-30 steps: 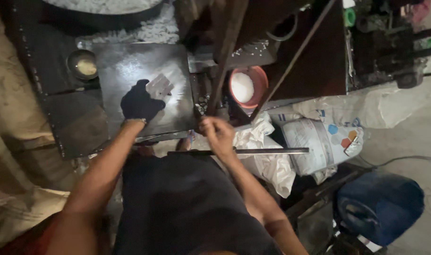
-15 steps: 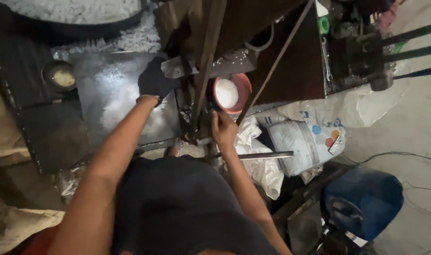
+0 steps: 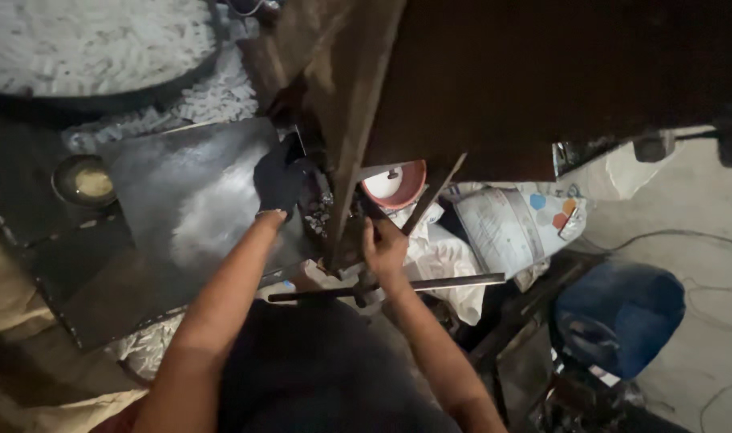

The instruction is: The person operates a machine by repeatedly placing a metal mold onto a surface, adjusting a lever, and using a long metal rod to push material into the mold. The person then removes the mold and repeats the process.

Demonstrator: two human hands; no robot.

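The left hand (image 3: 279, 180), in a dark glove, rests at the right edge of the grey metal sheet (image 3: 193, 208), fingers together and curled over the sheet's edge where it meets the dark upright post (image 3: 346, 144) of the machine frame; whether they pinch the sheet or only press on it cannot be told. The bare right hand (image 3: 384, 247) sits just right of the post, fingers closed on a part of the frame hidden in shadow. For this step, judged from the posture: keep the gloved fingers flat on the sheet and clear of the gap at the post, and steady the frame with the right hand. A long metal bar (image 3: 386, 287) crosses just below the right wrist and limits elbow travel. A small round dish (image 3: 83, 181) lies near the sheet's left edge. A red bowl (image 3: 398, 186) with white contents stands behind the post, white sacks (image 3: 506, 228) beside it, and a blue drum (image 3: 618, 313) well apart at right.
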